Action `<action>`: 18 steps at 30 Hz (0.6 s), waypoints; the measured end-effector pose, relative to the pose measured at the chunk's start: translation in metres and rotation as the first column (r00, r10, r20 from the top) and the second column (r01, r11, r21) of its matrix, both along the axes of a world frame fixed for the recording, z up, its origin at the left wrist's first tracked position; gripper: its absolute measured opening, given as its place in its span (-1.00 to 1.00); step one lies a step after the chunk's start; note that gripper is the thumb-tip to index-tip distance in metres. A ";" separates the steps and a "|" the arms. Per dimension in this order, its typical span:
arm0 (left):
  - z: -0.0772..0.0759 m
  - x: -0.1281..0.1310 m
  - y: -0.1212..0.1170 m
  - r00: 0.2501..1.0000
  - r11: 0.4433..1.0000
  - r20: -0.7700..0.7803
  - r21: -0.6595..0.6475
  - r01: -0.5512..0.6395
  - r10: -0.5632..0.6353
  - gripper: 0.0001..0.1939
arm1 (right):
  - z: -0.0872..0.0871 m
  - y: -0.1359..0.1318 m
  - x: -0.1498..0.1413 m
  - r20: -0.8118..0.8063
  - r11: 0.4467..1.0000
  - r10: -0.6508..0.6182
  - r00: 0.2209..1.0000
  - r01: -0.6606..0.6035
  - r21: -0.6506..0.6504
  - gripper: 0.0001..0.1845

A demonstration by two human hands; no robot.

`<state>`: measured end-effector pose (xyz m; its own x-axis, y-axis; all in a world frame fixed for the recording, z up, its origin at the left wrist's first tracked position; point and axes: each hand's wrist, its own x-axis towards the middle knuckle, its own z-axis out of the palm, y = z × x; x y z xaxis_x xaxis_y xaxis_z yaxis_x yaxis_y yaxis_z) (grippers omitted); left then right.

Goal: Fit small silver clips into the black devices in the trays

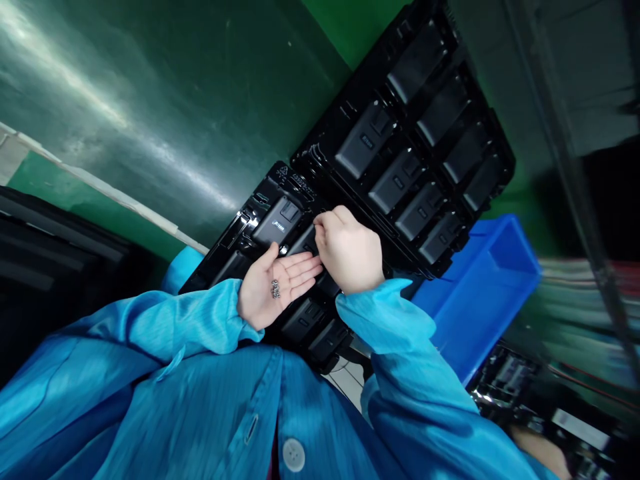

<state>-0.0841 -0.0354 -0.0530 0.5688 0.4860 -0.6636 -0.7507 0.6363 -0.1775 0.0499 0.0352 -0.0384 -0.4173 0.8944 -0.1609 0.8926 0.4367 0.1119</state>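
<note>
My left hand (280, 283) is palm up, its fingers stretched out flat. On its palm rests a small cluster of shiny metal pieces (275, 289), too small to tell whether springs or screws. Just right of those fingertips, my right hand (349, 250) is closed in a pinch; whatever is between the fingertips is hidden. Both hands are over a black plastic tray (260, 193) holding black rectangular devices. One device (278, 221), with a pale logo on its face, sits just above my left thumb. My right fingertips are close to another device (305, 241), partly covered by my hands.
A stack of black trays (320, 157) with several similar devices lies up and right on the green surface (200, 80). A blue bin (480, 293) stands to the right. At the lower right, part of another person's arm or hand (543, 450) shows beside dark parts.
</note>
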 end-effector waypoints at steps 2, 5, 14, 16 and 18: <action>-0.001 0.000 -0.001 1.000 1.000 0.005 0.011 0.004 -0.005 -0.24 | -0.003 -0.009 0.006 -0.069 0.999 -0.034 0.997 0.035 0.006 -0.71; -0.003 0.000 -0.001 1.000 0.999 0.014 0.041 0.000 -0.001 -0.23 | -0.005 -0.020 0.015 -0.160 0.997 -0.077 0.984 0.074 -0.028 -0.65; 0.001 -0.008 -0.002 0.988 0.991 0.155 0.130 -0.031 0.010 -0.20 | 0.028 -0.046 0.005 -0.624 0.968 -0.005 0.782 -0.152 -0.198 -0.85; 0.004 -0.010 -0.002 0.983 0.987 0.186 0.155 -0.038 0.009 -0.22 | 0.031 -0.050 0.001 -0.649 0.944 0.056 0.758 -0.251 -0.212 -0.87; 0.007 -0.011 -0.003 0.980 0.989 0.201 0.147 -0.034 0.004 -0.24 | 0.031 -0.051 -0.001 -0.645 0.932 0.080 0.760 -0.287 -0.223 -0.87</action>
<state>-0.0955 -0.0379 -0.0459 0.6722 0.5826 -0.4568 -0.7218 0.6529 -0.2294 0.0488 -0.0160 -0.0073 -0.6679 0.7428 -0.0478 0.6184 0.5180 -0.5910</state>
